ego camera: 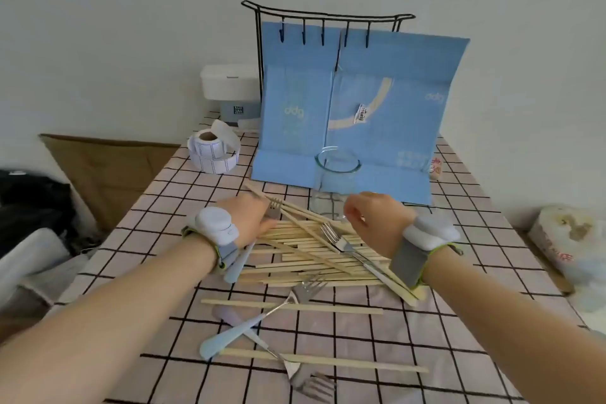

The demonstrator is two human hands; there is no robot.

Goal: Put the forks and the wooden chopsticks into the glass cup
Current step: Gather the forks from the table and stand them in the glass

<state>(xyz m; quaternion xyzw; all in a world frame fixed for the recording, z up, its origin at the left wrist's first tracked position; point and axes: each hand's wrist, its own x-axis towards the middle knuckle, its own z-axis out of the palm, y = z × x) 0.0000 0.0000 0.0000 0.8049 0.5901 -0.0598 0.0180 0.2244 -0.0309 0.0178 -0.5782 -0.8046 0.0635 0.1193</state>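
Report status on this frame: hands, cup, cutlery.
Left hand shut on fork. Right hand closed, grip unclear. Glass cup upright, empty. Chopsticks piled in front.

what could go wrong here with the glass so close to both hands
The glass cup stands empty and light, right behind the right hand; a careless reach could tip it. The left hand grips a fork along with chopsticks, so lifting may drag the loose pile.
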